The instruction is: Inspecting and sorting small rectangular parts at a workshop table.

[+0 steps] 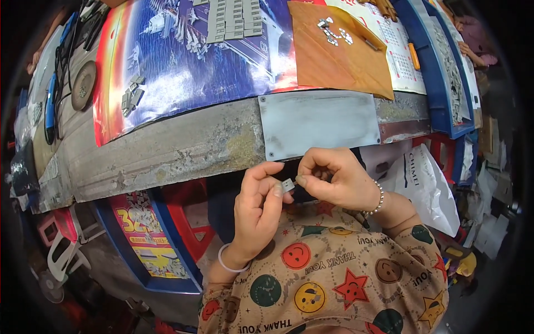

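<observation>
Cluttered workbench (167,158); small grey piece (287,185) held before its near edge.
Left hand (257,207) pinches it; right hand (342,178), fingertips pressed together just beside, any contents hidden. Steady left grip and light right touch should work best. Pale plate (320,125) lies beyond.

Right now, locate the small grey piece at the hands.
In the head view, near the picture's centre, the small grey piece is held by the left hand, beside the right hand, below the pale plate.
</observation>
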The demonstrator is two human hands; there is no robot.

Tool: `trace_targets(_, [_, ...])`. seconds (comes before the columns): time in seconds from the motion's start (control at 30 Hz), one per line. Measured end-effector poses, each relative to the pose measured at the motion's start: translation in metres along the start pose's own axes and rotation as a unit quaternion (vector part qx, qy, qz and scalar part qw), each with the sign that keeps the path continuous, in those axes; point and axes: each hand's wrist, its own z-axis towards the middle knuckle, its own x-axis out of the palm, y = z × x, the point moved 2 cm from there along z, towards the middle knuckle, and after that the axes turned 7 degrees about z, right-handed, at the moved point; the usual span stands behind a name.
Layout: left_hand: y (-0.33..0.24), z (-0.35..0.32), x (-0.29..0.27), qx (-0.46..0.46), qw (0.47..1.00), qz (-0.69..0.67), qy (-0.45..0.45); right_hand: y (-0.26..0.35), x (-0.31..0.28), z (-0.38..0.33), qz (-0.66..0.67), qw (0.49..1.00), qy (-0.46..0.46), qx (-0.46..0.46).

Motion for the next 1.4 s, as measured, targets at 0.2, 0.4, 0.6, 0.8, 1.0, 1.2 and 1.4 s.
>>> trace_targets(0.2, [-0.002, -0.003, 0.005, 0.069, 0.994, 0.077, -0.023, -0.002, 0.006, 0.001, -0.109, 0.992, -0.020, -0.062])
trace_targets(0.4, [-0.003, -0.003, 0.006, 0.115, 0.979, 0.164, -0.028, -0.001, 0.015, 0.003, -0.109, 0.992, -0.030, -0.054])
trace_targets(0.6, [0.000, -0.003, 0.005, 0.148, 0.972, 0.176, -0.041, -0.003, 0.020, 0.001, -0.103, 0.993, -0.049, -0.037])
trace_targets(0.8, [-0.004, -0.003, 0.006, 0.122, 0.981, 0.143, -0.039, -0.005, 0.021, 0.000, -0.106, 0.991, -0.061, -0.060])
trace_targets(1.0, [-0.004, -0.003, 0.006, 0.128, 0.981, 0.144, -0.039, -0.001, 0.020, 0.001, -0.135, 0.986, -0.064, -0.070])
trace_targets(1.2, [0.003, -0.005, 0.005, 0.129, 0.982, 0.132, -0.045, -0.001, 0.021, 0.004, -0.141, 0.987, -0.041, -0.065])
trace_targets(1.4, [0.007, -0.002, 0.007, 0.178, 0.966, 0.170, -0.077, -0.003, 0.025, 0.006, -0.190, 0.976, -0.053, -0.097])
